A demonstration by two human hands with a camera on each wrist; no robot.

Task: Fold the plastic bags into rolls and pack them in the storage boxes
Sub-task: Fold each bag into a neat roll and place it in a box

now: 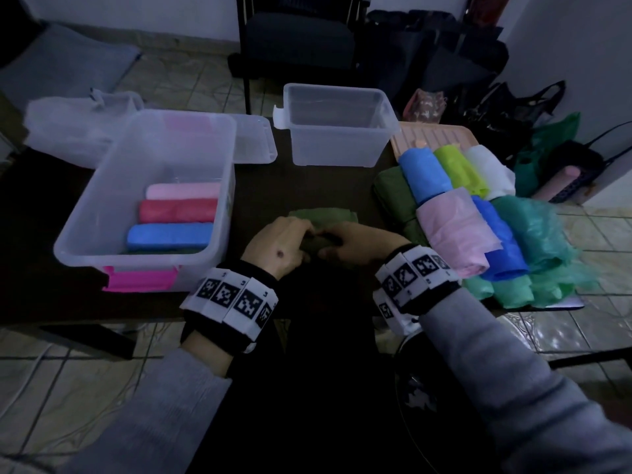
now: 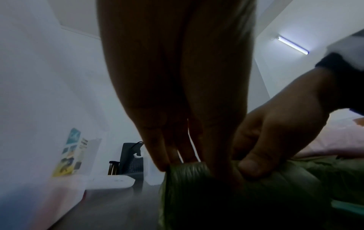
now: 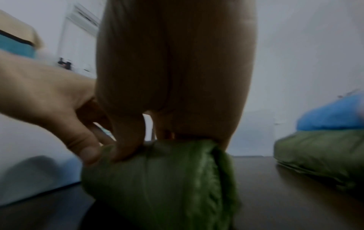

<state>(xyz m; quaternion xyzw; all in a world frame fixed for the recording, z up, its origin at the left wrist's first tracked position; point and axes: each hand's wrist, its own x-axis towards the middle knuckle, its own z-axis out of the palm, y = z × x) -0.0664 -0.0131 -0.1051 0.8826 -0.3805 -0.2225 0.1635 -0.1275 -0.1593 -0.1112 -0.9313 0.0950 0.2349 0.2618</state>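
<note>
An olive-green plastic bag (image 1: 325,217) lies partly rolled on the dark table at the centre. My left hand (image 1: 284,241) and right hand (image 1: 355,241) sit side by side on its near, rolled end, fingers curled over the roll. In the left wrist view my left fingers (image 2: 163,152) press down on the green roll (image 2: 189,179), and the right hand's thumb (image 2: 254,166) pinches it. From the right wrist the roll (image 3: 167,179) fills the lower middle. A clear storage box (image 1: 113,213) at left holds pink (image 1: 183,190), red (image 1: 178,211) and blue (image 1: 169,236) rolls.
A second clear box (image 1: 337,145) stands at the back centre, with a clear lid (image 1: 254,138) beside it. Flat folded bags in blue, lime, white, pink and teal (image 1: 478,217) are stacked at right over a dark green bag (image 1: 393,193). A chair (image 1: 297,39) stands beyond the table.
</note>
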